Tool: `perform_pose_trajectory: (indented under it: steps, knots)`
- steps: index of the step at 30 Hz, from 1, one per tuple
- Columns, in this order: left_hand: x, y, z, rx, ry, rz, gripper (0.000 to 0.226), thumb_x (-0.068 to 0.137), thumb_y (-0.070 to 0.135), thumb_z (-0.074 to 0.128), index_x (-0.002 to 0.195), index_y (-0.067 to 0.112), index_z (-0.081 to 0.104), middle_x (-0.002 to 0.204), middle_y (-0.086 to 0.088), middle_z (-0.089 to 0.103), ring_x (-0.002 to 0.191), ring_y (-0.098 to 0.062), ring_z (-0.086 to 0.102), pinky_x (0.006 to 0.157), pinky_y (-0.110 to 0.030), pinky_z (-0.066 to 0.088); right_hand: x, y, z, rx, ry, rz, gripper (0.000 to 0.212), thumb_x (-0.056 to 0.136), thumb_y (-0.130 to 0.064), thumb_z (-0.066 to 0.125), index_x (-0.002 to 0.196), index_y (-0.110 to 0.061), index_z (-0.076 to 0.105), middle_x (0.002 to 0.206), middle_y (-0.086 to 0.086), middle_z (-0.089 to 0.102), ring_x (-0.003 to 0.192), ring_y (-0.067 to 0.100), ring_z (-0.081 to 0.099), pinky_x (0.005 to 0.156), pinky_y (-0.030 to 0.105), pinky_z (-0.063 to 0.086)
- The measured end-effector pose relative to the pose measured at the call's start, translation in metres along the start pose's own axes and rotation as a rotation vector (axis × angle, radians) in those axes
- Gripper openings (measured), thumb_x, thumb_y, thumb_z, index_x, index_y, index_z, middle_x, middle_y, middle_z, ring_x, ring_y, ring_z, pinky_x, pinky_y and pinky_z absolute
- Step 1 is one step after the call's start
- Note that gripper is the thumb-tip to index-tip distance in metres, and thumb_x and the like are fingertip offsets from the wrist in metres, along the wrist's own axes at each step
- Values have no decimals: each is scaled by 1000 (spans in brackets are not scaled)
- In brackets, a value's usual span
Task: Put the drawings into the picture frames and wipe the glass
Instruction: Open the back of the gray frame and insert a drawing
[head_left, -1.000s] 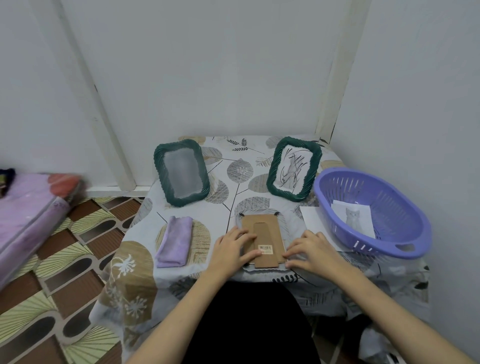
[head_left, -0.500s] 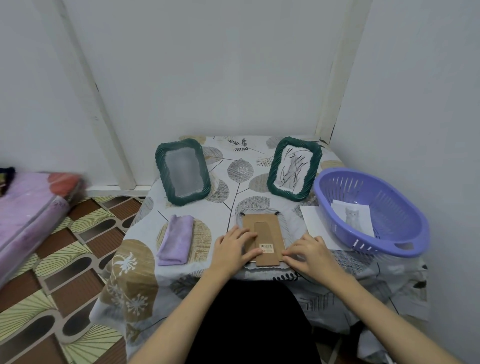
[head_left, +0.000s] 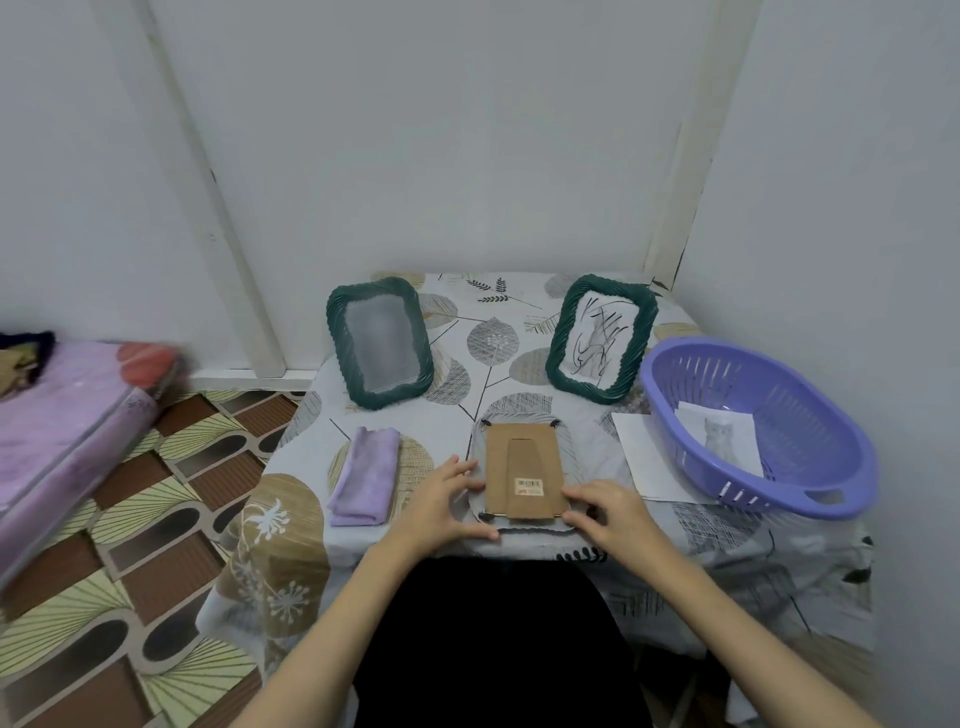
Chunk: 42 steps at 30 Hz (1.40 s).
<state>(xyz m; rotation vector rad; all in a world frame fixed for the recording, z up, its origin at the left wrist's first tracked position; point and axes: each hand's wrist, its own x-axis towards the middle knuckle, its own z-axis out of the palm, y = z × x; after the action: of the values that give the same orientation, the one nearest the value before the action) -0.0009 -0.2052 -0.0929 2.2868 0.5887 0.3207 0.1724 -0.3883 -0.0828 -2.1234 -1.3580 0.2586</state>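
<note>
A picture frame (head_left: 523, 470) lies face down at the table's front edge, its brown cardboard back up. My left hand (head_left: 445, 499) grips its lower left edge, thumb along the bottom rim. My right hand (head_left: 609, 512) pinches its lower right corner with curled fingers. Two green frames stand at the back: the left frame (head_left: 379, 344) shows blank glass, the right frame (head_left: 600, 339) holds a line drawing. A cat drawing (head_left: 723, 434) lies in the purple basket (head_left: 831, 470). A folded purple cloth (head_left: 363, 474) lies left of my left hand.
A white sheet (head_left: 647, 457) sticks out from under the basket, right of the face-down frame. The small table (head_left: 491, 338) sits in a wall corner under a leaf-print cloth. A pink mattress (head_left: 62, 431) lies on the patterned floor at left.
My left hand has slid off the cardboard back to the frame's left edge. My right hand has shifted slightly at the lower right corner.
</note>
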Motion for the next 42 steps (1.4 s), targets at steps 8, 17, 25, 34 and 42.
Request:
perform_pose_trajectory:
  steps: [8, 17, 25, 34, 42]
  knots:
    - [-4, -3, -7, 67, -30, -5, 87, 55, 62, 70, 126, 15, 57, 148, 3, 33, 138, -9, 17, 113, -25, 15, 7, -12, 12, 52, -13, 1, 31, 89, -18, 59, 119, -24, 62, 112, 6, 62, 108, 25, 52, 97, 26, 36]
    - [4, 4, -13, 75, -17, 11, 45, 77, 26, 73, 118, 12, 63, 136, -5, 52, 129, -17, 44, 100, -10, 24, 2, -35, 18, -223, -60, 84, 40, 88, -60, 35, 116, -45, 59, 124, 2, 47, 112, 22, 42, 97, 31, 35]
    - [-1, 4, -1, 87, 105, 41, 33, 82, 23, 68, 111, 9, 67, 124, -5, 62, 124, -15, 50, 99, -9, 28, -1, -32, 22, -218, -4, 65, 66, 72, -68, 16, 115, -44, 60, 122, 3, 49, 106, 25, 44, 96, 34, 37]
    - [-5, 8, 0, 98, 129, -14, 70, 72, 44, 73, 129, 10, 50, 134, -7, 47, 127, -18, 42, 105, -21, 27, -14, -18, 27, -229, -74, 14, 65, 75, -69, 17, 136, -51, 28, 141, -5, 33, 124, 18, 31, 104, 30, 25]
    - [10, 45, -6, -950, 288, -413, 32, 95, 27, 47, 120, 8, 42, 105, -12, 60, 85, -22, 58, 77, -34, 47, -7, -41, 18, -233, 23, 96, 94, 50, -96, 3, 127, -54, 39, 127, -10, 44, 116, 16, 35, 96, 31, 29]
